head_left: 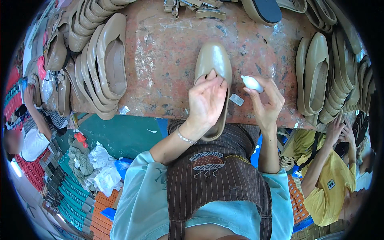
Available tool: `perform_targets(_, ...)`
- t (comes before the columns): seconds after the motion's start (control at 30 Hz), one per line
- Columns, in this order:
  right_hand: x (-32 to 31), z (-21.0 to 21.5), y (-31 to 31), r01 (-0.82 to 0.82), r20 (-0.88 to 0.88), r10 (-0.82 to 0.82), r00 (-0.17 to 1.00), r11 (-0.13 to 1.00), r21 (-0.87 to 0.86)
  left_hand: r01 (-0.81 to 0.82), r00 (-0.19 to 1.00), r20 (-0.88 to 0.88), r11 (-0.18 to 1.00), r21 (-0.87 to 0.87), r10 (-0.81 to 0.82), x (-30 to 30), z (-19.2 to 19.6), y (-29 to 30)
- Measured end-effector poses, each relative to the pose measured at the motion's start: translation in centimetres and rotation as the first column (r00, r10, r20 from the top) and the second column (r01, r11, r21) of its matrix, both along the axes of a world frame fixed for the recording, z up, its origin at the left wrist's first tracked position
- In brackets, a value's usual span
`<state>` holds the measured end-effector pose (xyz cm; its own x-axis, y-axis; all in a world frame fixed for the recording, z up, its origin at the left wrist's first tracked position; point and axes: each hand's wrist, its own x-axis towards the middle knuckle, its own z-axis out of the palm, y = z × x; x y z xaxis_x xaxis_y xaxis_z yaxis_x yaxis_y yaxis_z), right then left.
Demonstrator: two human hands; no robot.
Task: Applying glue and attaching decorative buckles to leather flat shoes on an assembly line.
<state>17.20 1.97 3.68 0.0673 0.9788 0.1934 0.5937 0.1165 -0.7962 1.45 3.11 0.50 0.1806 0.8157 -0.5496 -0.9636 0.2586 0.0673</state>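
A beige flat shoe (214,64) lies on the worn reddish table (168,60), toe pointing away, heel hanging over the near edge. My left hand (207,100) rests on the shoe's opening, fingers pressing inside it and holding it down. My right hand (265,102) hovers just right of the shoe, gripping a small white squeeze bottle (252,83) with its tip pointing left toward the shoe.
Rows of beige shoes stand on edge at the left (104,64) and right (320,76) of the table. Beige straps (200,8) and a dark-soled shoe (264,10) lie at the far edge. A person in yellow (332,176) sits at right, another person (28,132) at left.
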Motion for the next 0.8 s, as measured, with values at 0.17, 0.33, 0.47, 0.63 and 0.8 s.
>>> perform_targets(0.17, -0.5, 0.1, -0.6, -0.059, 0.032, 0.061, 0.998, 0.997, -0.051, 0.081, 0.995, 0.058, 0.997, -0.005, -0.081, -1.6, -0.5, -3.3)
perform_targets(0.33, -1.1, -0.5, -0.4, -0.132, 0.082, 0.134, 0.988, 0.991, -0.029, 0.074, 0.997, 0.008, 0.997, 0.025, -0.074, -1.1, -0.5, -3.2)
perform_targets(0.47, -1.5, -0.3, -0.1, -0.163, 0.124, 0.162, 0.979, 0.987, -0.009, 0.055, 0.998, -0.043, 0.997, 0.049, -0.053, -0.8, -1.0, -3.6)
perform_targets(0.63, -1.8, -0.4, 0.2, -0.198, 0.191, 0.2, 0.961, 0.98, -0.03, 0.068, 0.989, -0.13, 0.996, -0.052, -0.074, -0.8, -0.6, -3.5)
perform_targets(0.8, -2.0, 0.2, 0.4, -0.211, 0.239, 0.221, 0.945, 0.975, -0.069, 0.058, 0.993, -0.101, 0.998, -0.025, -0.06, -0.7, -0.7, -3.7)
